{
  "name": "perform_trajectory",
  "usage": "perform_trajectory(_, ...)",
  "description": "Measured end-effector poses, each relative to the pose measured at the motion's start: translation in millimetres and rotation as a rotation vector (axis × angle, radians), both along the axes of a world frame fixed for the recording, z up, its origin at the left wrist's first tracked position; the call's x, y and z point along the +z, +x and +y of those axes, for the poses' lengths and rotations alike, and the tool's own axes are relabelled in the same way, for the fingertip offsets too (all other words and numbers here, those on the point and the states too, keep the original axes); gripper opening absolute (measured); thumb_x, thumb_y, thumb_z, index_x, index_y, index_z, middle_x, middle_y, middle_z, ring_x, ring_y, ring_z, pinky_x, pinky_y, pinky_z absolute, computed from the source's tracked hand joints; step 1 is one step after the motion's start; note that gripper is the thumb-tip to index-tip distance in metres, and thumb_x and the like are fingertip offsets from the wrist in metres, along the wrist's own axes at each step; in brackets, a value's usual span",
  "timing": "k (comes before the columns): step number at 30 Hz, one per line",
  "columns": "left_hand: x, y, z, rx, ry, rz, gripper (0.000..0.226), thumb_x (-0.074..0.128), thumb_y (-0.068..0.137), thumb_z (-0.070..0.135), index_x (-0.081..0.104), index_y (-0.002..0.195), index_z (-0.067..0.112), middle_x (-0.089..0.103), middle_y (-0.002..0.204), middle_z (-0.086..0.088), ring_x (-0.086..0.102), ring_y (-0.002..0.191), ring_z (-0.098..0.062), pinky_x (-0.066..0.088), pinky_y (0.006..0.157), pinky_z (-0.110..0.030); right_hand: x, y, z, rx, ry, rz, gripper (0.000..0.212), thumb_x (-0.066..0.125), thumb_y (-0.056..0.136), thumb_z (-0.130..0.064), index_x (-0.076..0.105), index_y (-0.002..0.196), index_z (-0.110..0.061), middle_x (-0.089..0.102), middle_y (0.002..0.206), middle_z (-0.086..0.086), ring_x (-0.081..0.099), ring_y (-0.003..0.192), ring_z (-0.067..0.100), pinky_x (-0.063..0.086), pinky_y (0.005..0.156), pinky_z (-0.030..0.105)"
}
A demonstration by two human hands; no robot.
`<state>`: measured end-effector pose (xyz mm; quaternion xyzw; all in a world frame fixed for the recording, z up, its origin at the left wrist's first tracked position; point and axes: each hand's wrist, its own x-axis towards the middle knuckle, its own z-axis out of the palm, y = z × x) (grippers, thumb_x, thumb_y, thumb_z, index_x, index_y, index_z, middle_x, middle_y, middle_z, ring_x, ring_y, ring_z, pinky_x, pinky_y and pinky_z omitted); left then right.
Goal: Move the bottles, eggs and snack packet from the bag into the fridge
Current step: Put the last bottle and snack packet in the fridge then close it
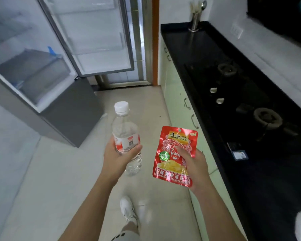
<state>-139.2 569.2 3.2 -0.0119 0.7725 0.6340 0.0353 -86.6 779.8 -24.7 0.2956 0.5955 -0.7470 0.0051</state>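
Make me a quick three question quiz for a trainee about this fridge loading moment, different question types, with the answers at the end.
1. True or false: the fridge door is shut.
2. Multiple choice: the left hand holds A) an egg, B) a clear water bottle, C) a bowl.
3. Fill the blank: the right hand holds a red ____.

Key: 1 false, the door stands open. 2 B, fingers wrapped round its labelled middle, white cap up. 3 snack packet, thumb across its front.
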Motion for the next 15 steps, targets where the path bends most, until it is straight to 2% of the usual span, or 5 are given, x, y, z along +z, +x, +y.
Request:
perform_trajectory(2, -2.0, -22.7, -25.7, 0.031, 0.012, 0.002, 0.057, 0.086, 0.068, 0.039, 0.062, 0.115, 0.016, 0.073, 0.098, 0.001, 0.072, 0.088, -0.015, 0.058, 0.074, -0.024, -1.7, -32.1, -24.0, 0.036, 0.018, -0.009, 0.016, 0.073, 0.091, -0.031, 0.070, 0.106, -0.028, 0.079, 0.097, -0.003, 0.077, 0.088, 0.023, 0.062, 0.079, 0.043)
perform_trajectory(5, -2.4, -59.0, -66.2, 0.075, 0.029, -0.001, 0.051, 0.078, 0.066, 0.035, 0.061, 0.111, 0.018, 0.073, 0.095, 0.005, 0.072, 0.086, -0.009, 0.056, 0.069, -0.016, -1.8, -82.5, -65.9, 0.094, 0.019, -0.019, 0.013, 0.072, 0.091, -0.029, 0.070, 0.104, -0.027, 0.080, 0.095, -0.003, 0.078, 0.084, 0.022, 0.062, 0.073, 0.039)
perform_trajectory(8, -3.3, -98.3, -106.9, 0.132, 0.054, -0.010, 0.051, 0.077, 0.063, 0.039, 0.060, 0.109, 0.024, 0.072, 0.095, 0.009, 0.071, 0.086, -0.005, 0.055, 0.066, -0.013, -1.8, -134.3, -109.9, 0.165, 0.027, -0.031, 0.015, 0.073, 0.091, -0.029, 0.070, 0.105, -0.025, 0.080, 0.098, 0.000, 0.078, 0.087, 0.026, 0.061, 0.083, 0.049)
perform_trajectory(15, -8.1, -169.8, -190.9, 0.242, 0.058, -0.031, 0.041, 0.078, 0.069, 0.035, 0.057, 0.105, 0.031, 0.071, 0.096, 0.011, 0.071, 0.086, -0.003, 0.055, 0.072, -0.018, -4.2, -234.6, -200.5, 0.282, 0.022, -0.034, 0.022, 0.074, 0.090, -0.028, 0.069, 0.111, -0.022, 0.079, 0.100, 0.003, 0.078, 0.085, 0.029, 0.061, 0.084, 0.052)
